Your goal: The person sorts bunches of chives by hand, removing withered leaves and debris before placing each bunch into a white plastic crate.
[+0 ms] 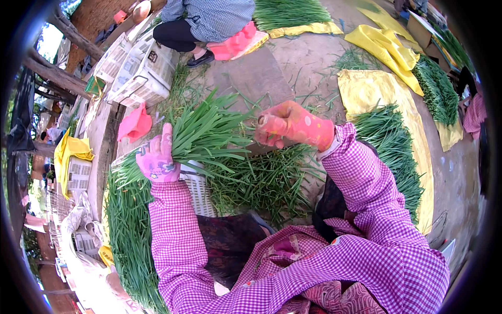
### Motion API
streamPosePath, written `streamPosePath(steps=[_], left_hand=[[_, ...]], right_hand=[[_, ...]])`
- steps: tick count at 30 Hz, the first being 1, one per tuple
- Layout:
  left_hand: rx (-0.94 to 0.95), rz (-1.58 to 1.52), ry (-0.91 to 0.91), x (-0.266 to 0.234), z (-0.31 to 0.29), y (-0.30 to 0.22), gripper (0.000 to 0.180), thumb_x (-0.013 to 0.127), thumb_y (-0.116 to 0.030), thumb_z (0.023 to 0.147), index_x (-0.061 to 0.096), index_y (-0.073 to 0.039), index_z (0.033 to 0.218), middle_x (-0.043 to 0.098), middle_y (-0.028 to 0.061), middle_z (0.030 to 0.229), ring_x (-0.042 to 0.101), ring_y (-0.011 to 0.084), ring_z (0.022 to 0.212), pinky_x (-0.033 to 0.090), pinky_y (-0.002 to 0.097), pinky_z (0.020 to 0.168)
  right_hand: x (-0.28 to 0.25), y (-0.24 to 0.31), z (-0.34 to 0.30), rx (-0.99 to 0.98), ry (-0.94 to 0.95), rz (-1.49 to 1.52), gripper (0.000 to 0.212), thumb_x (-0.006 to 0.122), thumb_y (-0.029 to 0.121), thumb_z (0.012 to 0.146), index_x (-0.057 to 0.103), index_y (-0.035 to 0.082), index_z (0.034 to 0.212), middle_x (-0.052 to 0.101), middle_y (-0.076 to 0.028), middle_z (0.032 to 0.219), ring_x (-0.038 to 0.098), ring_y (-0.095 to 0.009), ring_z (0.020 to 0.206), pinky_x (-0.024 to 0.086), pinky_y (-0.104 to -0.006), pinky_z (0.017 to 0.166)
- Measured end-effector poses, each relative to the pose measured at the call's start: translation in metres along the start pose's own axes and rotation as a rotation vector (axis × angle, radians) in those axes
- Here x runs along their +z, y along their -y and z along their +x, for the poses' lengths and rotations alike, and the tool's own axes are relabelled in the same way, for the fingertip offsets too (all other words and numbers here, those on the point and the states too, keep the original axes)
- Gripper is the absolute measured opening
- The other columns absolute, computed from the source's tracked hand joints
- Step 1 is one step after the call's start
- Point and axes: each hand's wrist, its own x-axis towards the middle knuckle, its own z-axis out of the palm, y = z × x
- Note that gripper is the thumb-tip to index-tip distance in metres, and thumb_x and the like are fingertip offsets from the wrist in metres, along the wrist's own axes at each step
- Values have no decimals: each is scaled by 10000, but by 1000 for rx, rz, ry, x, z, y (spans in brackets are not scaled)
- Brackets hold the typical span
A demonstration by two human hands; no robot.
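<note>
1 green bunch (209, 135): in left hand (158, 158), beside right hand (297, 125).

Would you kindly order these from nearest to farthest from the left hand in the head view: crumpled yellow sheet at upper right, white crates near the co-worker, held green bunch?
1. Held green bunch: gripped in the left hand.
2. White crates: beyond the hand, upper left.
3. Crumpled yellow sheet: farthest, upper right.

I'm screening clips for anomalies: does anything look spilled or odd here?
Loose green blades lie scattered on the ground by a yellow sheet, looking spilled next to the neat pile on it. Also, the left hand wears a patterned pink glove, the right hand a dotted coral one, a mismatched pair.
</note>
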Motion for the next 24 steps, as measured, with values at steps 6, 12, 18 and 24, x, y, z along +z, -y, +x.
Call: streamPosePath(steps=[6,12,18,24], left_hand=[[51,11,6,-5,6,-9,561,672,-246,692,554,-213,1240,605,14,863,593,214,751,406,388,667],[64,-32,10,-9,10,-10,618,691,-159,625,563,-196,1229,599,27,868,585,231,773,414,387,666],[88,-37,-39,-9,9,-10,559,685,-204,667,571,-185,1213,600,40,857,580,236,739,411,384,661],[111,-75,-61,-4,10,-12,516,681,-255,700,574,-174,1199,583,43,823,576,234,720,410,388,639]], right_hand=[[29,-3,1,-160,-47,-186,216,633,221,878,656,6,886,617,-10,732,542,-83,612,453,-214,582],[2,6,4,-278,-367,190,187,638,179,874,645,1,933,613,5,753,531,-64,614,434,-208,577],[-8,-2,13,-94,-316,49,259,636,189,873,622,-24,1020,631,-15,788,548,-85,625,457,-230,589],[10,-7,6,-164,-170,-294,238,638,233,877,657,0,924,634,2,762,571,-87,686,479,-242,637]])
